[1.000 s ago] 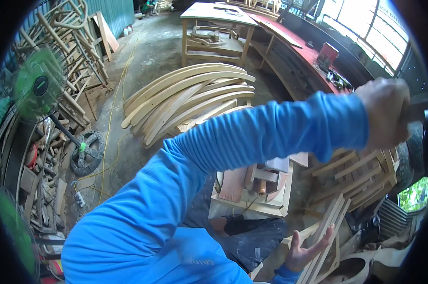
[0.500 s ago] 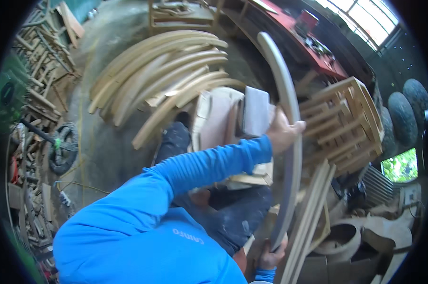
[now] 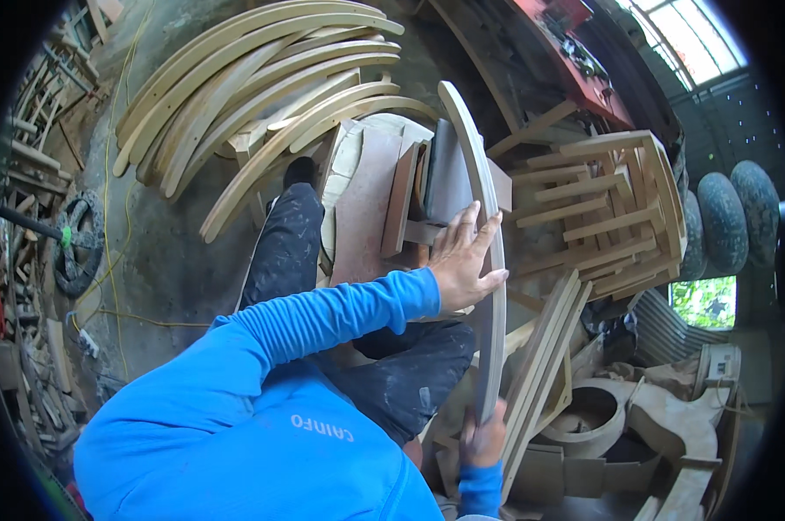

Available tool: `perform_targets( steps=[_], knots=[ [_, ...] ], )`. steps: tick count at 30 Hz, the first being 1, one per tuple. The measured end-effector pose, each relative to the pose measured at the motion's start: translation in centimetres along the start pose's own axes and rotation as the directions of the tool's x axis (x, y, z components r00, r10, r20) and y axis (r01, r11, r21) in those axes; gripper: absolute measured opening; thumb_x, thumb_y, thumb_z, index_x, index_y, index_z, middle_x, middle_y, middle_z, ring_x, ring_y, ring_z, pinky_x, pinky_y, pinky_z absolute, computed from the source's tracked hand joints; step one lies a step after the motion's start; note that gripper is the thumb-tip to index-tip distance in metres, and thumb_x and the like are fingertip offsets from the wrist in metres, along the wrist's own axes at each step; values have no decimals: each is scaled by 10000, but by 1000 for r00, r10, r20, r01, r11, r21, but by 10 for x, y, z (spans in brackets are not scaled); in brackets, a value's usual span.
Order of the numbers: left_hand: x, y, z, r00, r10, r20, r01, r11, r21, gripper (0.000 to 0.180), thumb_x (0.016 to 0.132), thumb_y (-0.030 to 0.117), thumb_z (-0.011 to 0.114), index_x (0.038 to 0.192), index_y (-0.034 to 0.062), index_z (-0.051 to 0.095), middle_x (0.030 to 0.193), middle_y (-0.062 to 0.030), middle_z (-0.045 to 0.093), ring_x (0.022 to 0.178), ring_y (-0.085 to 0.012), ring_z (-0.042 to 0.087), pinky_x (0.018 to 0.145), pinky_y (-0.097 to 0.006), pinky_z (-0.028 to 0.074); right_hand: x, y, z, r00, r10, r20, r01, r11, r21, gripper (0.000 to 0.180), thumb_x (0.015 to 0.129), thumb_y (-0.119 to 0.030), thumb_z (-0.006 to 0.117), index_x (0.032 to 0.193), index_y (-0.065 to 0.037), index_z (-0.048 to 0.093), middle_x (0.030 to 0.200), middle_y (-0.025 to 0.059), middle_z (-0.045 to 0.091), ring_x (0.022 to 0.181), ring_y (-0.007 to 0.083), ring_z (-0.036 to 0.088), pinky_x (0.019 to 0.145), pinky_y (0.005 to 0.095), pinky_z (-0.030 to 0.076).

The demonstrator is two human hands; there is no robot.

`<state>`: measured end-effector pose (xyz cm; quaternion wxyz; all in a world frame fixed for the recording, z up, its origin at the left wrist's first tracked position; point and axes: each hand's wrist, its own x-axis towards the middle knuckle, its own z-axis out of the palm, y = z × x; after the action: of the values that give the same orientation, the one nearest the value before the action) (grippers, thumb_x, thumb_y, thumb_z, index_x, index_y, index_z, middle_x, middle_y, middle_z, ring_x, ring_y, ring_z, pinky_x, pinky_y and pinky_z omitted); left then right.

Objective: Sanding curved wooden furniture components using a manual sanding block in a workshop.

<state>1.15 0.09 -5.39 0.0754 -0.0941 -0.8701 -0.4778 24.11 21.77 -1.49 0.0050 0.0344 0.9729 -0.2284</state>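
A long curved wooden piece (image 3: 494,326) stands lengthwise in front of me, its far end beside a grey upright block (image 3: 449,178) on a wooden stand. My left hand (image 3: 466,265) lies against the middle of the piece, fingers stretched out and spread. Down at the near end, my right hand (image 3: 483,434) is closed round the piece; some of its fingers are hidden. Whether the piece touches the grey block I cannot tell. A brownish board (image 3: 362,217) and a pale padded-looking edge lie left of the block.
Several curved wooden pieces (image 3: 262,82) are stacked at the far left. To the right stand a slatted wooden frame (image 3: 618,204) and long leaning strips (image 3: 544,373). A wheel (image 3: 78,247) with a yellow cord nearby lies left. A red bench (image 3: 575,56) is at the back.
My left hand has gone from gripping the curved piece to lying on it with spread fingers. The piece now sits closer to the grey block. My view has shifted.
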Motion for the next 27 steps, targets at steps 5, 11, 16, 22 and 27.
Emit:
perform_targets(
  steps=[5, 11, 16, 22, 27],
  knots=[
    [-33, -31, -23, 999, 39, -16, -41, 990, -132, 793, 894, 367, 729, 1542, 93, 363, 1585, -350, 194, 1471, -537, 229, 1215, -570, 253, 197, -22, 29, 967, -243, 81, 255, 948, -192, 327, 978, -214, 621, 1222, -83, 447, 836, 311, 677, 793, 537, 660, 665, 606, 530],
    [-70, -65, -52, 997, -21, -70, 15, 996, -89, 720, 864, 264, 764, 1477, 78, 436, 1529, -336, 281, 1420, -519, 311, 1198, -548, 306, 369, -110, 78, 946, -323, 29, 299, 833, -466, 299, 966, -271, 603, 1128, -43, 496, 941, 302, 712, 885, 500, 696, 788, 608, 551],
    [-75, -62, -59, 997, 16, -70, -22, 996, -87, 708, 859, 239, 764, 1472, 85, 443, 1528, -321, 295, 1413, -508, 329, 1196, -542, 311, 400, -152, 90, 947, -320, 7, 285, 834, -472, 304, 969, -271, 584, 1143, -34, 507, 979, 313, 712, 940, 503, 694, 857, 596, 547],
    [-57, -40, -68, 978, 146, -152, -160, 984, -79, 632, 869, 235, 748, 1430, 86, 496, 1522, -303, 324, 1410, -490, 349, 1183, -538, 324, 288, -86, 49, 945, -320, 64, 322, 881, -347, 333, 942, -183, 605, 1224, -78, 463, 889, 294, 695, 845, 511, 678, 731, 605, 552],
    [12, -29, -49, 883, 365, -294, -357, 930, 83, 573, 949, 415, 668, 1415, 105, 544, 1513, -270, 398, 1449, -461, 331, 1185, -579, 294, 82, -6, -9, 984, -162, 71, 175, 943, -284, 495, 929, -103, 641, 1386, -89, 452, 930, 293, 684, 841, 514, 670, 670, 565, 561]
  ],
)
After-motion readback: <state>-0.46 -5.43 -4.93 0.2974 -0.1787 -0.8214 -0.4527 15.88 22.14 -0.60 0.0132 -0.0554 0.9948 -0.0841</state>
